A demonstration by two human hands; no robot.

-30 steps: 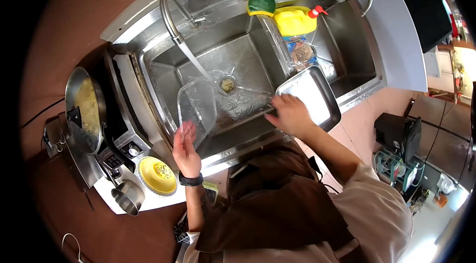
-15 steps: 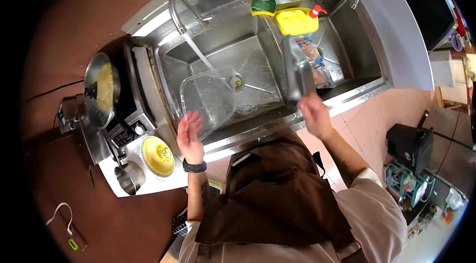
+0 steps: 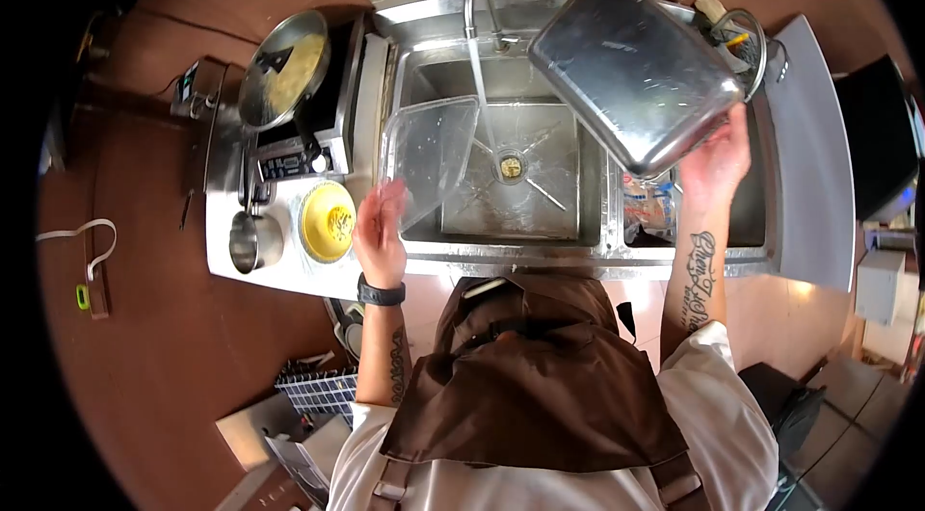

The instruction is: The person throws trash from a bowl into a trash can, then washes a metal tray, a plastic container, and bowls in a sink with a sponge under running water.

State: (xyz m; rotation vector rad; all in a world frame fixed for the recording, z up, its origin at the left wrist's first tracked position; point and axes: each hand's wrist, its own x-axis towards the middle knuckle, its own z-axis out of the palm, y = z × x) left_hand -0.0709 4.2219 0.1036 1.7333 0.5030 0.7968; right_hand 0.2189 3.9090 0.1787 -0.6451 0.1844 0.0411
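My left hand [image 3: 382, 232] holds a clear plastic lid or tray [image 3: 431, 153] by its edge, tilted over the left basin beside the running water. Raised over the divider and right basin, my right hand [image 3: 715, 159] grips a metal tray [image 3: 636, 68] at its lower right corner, its shiny underside facing up. Water runs from the faucet [image 3: 474, 5] into the left basin [image 3: 559, 145]. A plastic-wrapped package [image 3: 647, 205] lies in the right basin, partly visible below the metal tray. The yellow bottle and the sponge are hidden.
To the left, a pan [image 3: 284, 68] with yellowish food and a spatula sits on a cooktop [image 3: 287, 164]. Nearer me are a yellow bowl [image 3: 329, 222] and a small metal pot [image 3: 255, 242]. A second faucet [image 3: 761, 53] and a wire rack are at the back right.
My right hand has picked up the metal tray from the sink's edge, turned it over and raised it. My left hand still has the clear plastic piece. The view has turned.
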